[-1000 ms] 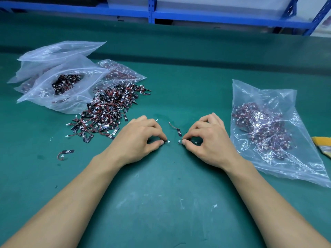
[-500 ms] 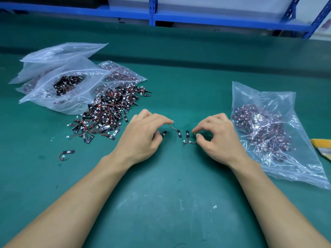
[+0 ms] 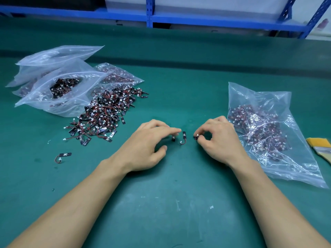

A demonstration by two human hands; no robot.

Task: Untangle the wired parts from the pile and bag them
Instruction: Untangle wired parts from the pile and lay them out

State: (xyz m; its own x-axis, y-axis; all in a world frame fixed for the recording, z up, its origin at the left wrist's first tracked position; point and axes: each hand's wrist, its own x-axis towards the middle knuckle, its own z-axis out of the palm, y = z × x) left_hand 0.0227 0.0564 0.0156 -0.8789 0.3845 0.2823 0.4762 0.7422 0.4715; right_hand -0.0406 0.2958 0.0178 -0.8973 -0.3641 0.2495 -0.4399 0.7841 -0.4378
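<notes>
Your right hand [image 3: 220, 142] is curled, thumb and forefinger pinching a black wired part [image 3: 196, 138], small and flat, at the fingertips. Your left hand [image 3: 148, 147] lies released, fingers stretched out and the thumb held apart. Its fingertips [image 3: 176, 130] sit over a second small black tab [image 3: 173, 138] standing on edge; I cannot tell whether they touch it.

Between your two hands, on the green matte desk [image 3: 179, 203], lies a loose black strip [image 3: 183, 136] with a thin red wire curling off its near end.

Beyond and outward of your left hand spreads the tangled pile of black strips, red wires and white plugs [image 3: 105, 111], its nearest edge close to your knuckles. Behind the pile lie several crinkled clear plastic zip bags, and the open clear bag [image 3: 59, 90] nearest it holds more parts. One stray black strip with a red wire [image 3: 63, 155] lies alone, outward of your left wrist.

Just outward of your right hand lies a glossy, wrinkled clear bag filled with wired parts [image 3: 265, 133], nearly touching your knuckles. Past it is a flat brush with yellow bristles [image 3: 320, 145]. Blue metal shelving [image 3: 148, 13] stands beyond the desk.
</notes>
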